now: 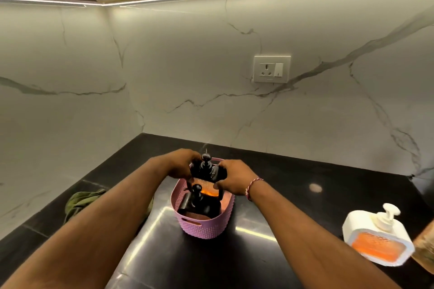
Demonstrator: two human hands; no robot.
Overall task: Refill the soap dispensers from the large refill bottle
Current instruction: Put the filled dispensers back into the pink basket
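Note:
A pink woven basket [206, 226] stands on the black counter. Both hands hold one black soap dispenser [207, 170] with a pump top above the basket's far end. My left hand [180, 164] grips its left side, and my right hand [232, 177] grips its right side. A second black dispenser [199, 202] stands inside the basket, with orange liquid showing behind it. A white dispenser [378, 234] with an orange front window and a white pump sits at the right. No large refill bottle can be made out with certainty.
A crumpled green cloth [81, 200] lies left of the basket. A brownish object [426, 246] is cut off by the right edge. A white wall socket [272, 69] sits on the marble backsplash. The counter [270, 195] runs back to the wall corner.

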